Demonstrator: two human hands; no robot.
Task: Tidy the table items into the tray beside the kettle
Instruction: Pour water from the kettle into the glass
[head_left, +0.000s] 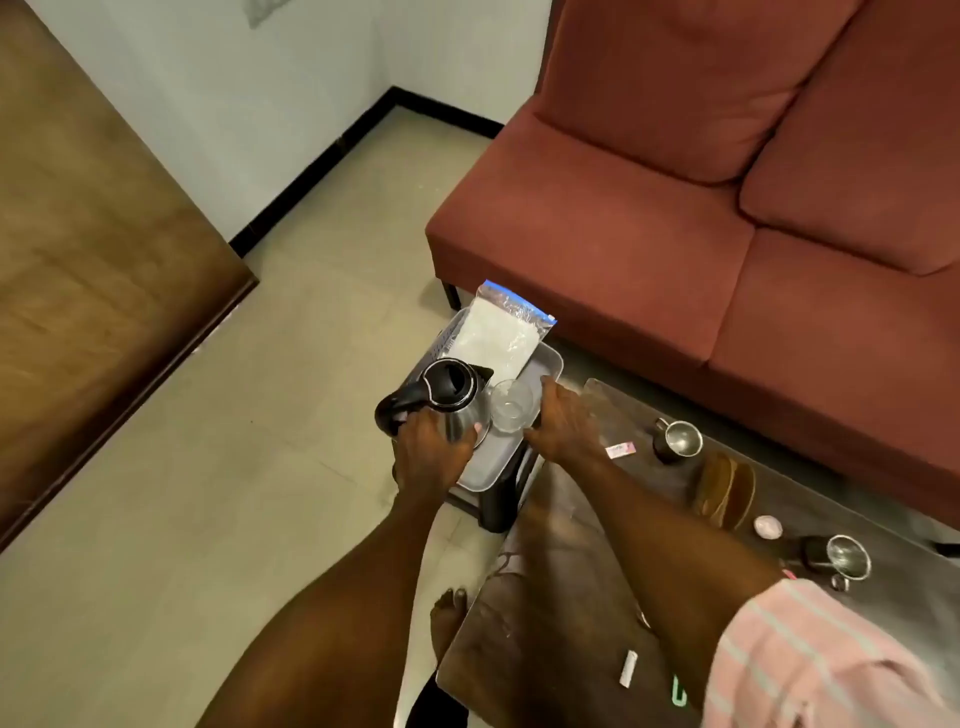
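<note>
Both hands (431, 447) around upright kettle (452, 397), spout toward sofa (675, 208).

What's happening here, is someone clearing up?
Yes. A person leans over a grey tray on a low stool by the sofa. The left hand holds the kettle standing on the tray; the right hand rests at the tray's edge beside a glass in the tray. Two steel mugs and some sachets wait on the table.
</note>
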